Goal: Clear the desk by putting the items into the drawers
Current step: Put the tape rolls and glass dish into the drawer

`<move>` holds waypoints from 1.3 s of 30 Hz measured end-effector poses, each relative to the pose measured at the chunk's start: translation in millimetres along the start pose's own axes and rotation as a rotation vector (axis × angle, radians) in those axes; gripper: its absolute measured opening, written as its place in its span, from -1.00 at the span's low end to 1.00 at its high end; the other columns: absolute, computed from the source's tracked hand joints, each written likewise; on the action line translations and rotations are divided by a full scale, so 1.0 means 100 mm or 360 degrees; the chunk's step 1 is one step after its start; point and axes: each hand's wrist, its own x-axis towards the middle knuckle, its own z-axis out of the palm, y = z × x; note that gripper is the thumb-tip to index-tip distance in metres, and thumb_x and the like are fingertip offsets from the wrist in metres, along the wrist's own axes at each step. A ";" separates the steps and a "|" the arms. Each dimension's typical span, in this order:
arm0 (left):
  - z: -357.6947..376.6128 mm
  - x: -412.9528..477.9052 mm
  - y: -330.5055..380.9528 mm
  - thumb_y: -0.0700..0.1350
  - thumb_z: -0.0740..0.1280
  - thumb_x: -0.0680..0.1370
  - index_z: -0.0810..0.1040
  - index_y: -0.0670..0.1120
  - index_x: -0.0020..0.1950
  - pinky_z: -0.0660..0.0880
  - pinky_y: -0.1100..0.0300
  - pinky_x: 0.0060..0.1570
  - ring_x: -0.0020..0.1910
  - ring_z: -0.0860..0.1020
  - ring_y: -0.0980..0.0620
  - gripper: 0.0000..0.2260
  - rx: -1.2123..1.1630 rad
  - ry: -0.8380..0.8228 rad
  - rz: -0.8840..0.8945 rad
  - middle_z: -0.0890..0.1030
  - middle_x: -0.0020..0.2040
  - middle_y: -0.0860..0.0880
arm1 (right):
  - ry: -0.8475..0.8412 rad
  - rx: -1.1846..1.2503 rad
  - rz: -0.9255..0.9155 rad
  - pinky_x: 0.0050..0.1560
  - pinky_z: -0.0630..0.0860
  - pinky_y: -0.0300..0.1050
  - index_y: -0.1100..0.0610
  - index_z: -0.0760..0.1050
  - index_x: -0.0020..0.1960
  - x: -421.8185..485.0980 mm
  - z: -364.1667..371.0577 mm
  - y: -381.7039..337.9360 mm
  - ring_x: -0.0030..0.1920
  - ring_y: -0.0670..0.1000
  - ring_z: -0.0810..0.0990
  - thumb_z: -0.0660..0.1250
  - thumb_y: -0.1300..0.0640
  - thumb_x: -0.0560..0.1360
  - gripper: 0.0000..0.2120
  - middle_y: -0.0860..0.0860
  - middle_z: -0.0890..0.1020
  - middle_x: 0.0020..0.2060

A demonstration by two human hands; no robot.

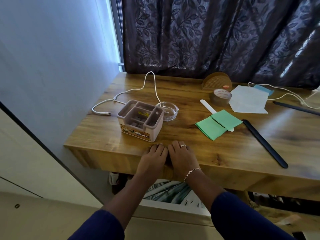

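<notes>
Both hands, left and right, lie flat, fingers straight, side by side on the worktop edge at lower centre, below the compartmented organizer.

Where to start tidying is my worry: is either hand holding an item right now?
No, the left hand and the right hand both lie flat at the front edge of the desk, holding nothing.

Warm brown wood grain across the bench, dark purple with a leaf pattern on the curtain, pinkish beige on the organiser box, white on the cable, mint green on the folded paper, brown on the tape roll, navy on the long strip and the sleeves.
</notes>
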 end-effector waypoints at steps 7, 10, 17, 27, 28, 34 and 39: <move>-0.16 0.03 0.07 -0.19 0.17 0.56 0.26 -0.14 0.38 0.36 0.06 0.27 0.32 0.33 -0.11 -0.62 -0.0014 -0.0244 -0.0053 0.33 0.36 -0.11 | -0.0196 0.0153 -0.0087 0.24 0.36 -0.03 0.15 0.29 0.34 -0.05 -0.18 0.08 0.26 0.12 0.37 0.22 0.07 0.52 -0.58 0.12 0.36 0.30; -0.22 0.05 0.10 -0.15 0.17 0.56 0.28 -0.09 0.33 0.42 0.12 0.17 0.26 0.37 -0.06 -0.66 -0.0042 -0.0257 -0.0097 0.36 0.33 -0.07 | -0.0313 0.0175 -0.0135 0.25 0.35 -0.03 0.15 0.23 0.39 -0.11 -0.25 0.11 0.26 0.13 0.34 0.27 0.06 0.49 -0.48 0.12 0.30 0.34; -0.24 0.07 0.18 0.07 0.12 0.58 0.30 -0.12 0.31 0.39 0.14 0.07 0.24 0.39 -0.05 -0.62 -0.0023 -0.0332 -0.0234 0.38 0.31 -0.08 | -0.0315 0.0250 0.0007 0.31 0.28 0.03 0.14 0.21 0.41 -0.43 -0.16 0.24 0.36 0.16 0.27 0.20 0.03 0.52 -0.50 0.13 0.25 0.39; -0.16 0.51 0.71 0.18 0.07 0.58 0.15 -0.12 0.46 0.10 0.05 0.45 0.43 0.21 -0.08 -0.45 -0.0337 -0.0346 -0.0217 0.22 0.46 -0.11 | -0.0253 0.0312 0.0376 0.30 0.32 -0.03 0.10 0.28 0.36 -0.59 -0.15 1.00 0.34 0.12 0.29 0.07 -0.01 0.60 -0.62 0.08 0.28 0.36; -0.16 0.60 0.77 0.17 0.08 0.59 0.15 -0.12 0.46 0.06 0.04 0.46 0.44 0.20 -0.08 -0.46 -0.0347 -0.0333 -0.0191 0.22 0.47 -0.11 | -0.0237 0.0307 0.0380 0.30 0.33 -0.02 0.10 0.27 0.37 -0.58 -0.14 1.09 0.34 0.12 0.29 0.07 -0.01 0.60 -0.62 0.08 0.28 0.36; -0.12 1.21 1.17 0.13 0.12 0.59 0.18 -0.07 0.46 0.05 0.06 0.46 0.47 0.15 -0.04 -0.50 -0.0420 -0.0279 -0.0147 0.22 0.48 -0.06 | -0.0218 0.0306 0.0329 0.18 0.46 0.01 0.08 0.35 0.32 -0.42 -0.04 1.72 0.28 0.15 0.41 -0.05 -0.07 0.51 -0.52 0.08 0.39 0.29; -0.10 1.64 1.42 0.10 0.16 0.58 0.20 -0.09 0.44 0.11 0.09 0.43 0.46 0.18 -0.03 -0.51 -0.0536 -0.0265 -0.0214 0.24 0.46 -0.05 | -0.0198 0.0391 0.0404 0.32 0.37 -0.01 0.08 0.31 0.37 -0.34 -0.07 2.23 0.34 0.12 0.36 0.11 0.02 0.58 -0.62 0.06 0.34 0.37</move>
